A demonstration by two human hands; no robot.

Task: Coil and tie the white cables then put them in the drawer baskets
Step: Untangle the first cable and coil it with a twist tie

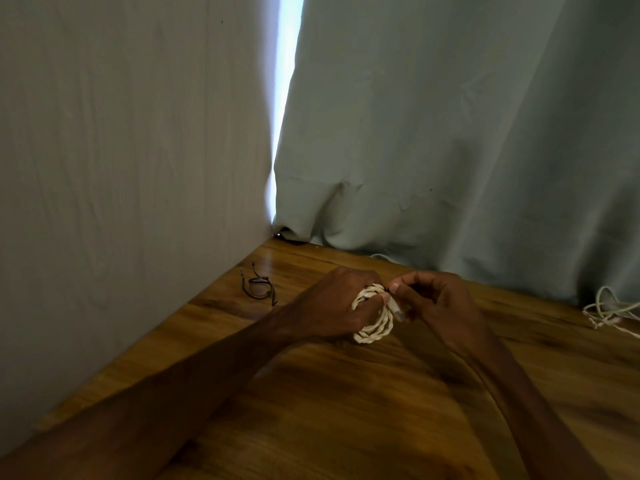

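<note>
1. Forearms (pixel 207 382): two bare forearms reach in from the lower edge of the view, cross the table (pixel 346 438) (glossy brown wood grain) and meet near its middle.
2. Left hand (pixel 329 303): the back of the hand faces up. The fingers are curled round the coiled white cable (pixel 375 329) and grip it, and one fingertip shows through the loop.
3. Coiled white cable: several twisted turns are bundled into one loop, held between the two hands low over the table. The lower turns hang below the left hand. Whether they touch the table cannot be told.
4. Connector (pixel 399 311): a pale plug end lies against the right side of the coil, between the hands.
5. Right hand (pixel 443 303): thumb and forefinger pinch together at the top edge of the coil, with the other fingers curled. A small dark item sits at the pinch, too small to identify.
6. Loose white cable (pixel 609 311): an uncoiled tangle lies on the table at the far right, at the curtain hem and well apart from the hands.
7. Dark cable (pixel 259 289): thin and loosely looped, it lies on the table near the wall (pixel 121 133), apart from the left hand.
8. Curtain (pixel 450 133): pale blue-grey fabric hangs behind the table, its hem bunched at the far edge. A bright strip of light shows between curtain and wall.
</note>
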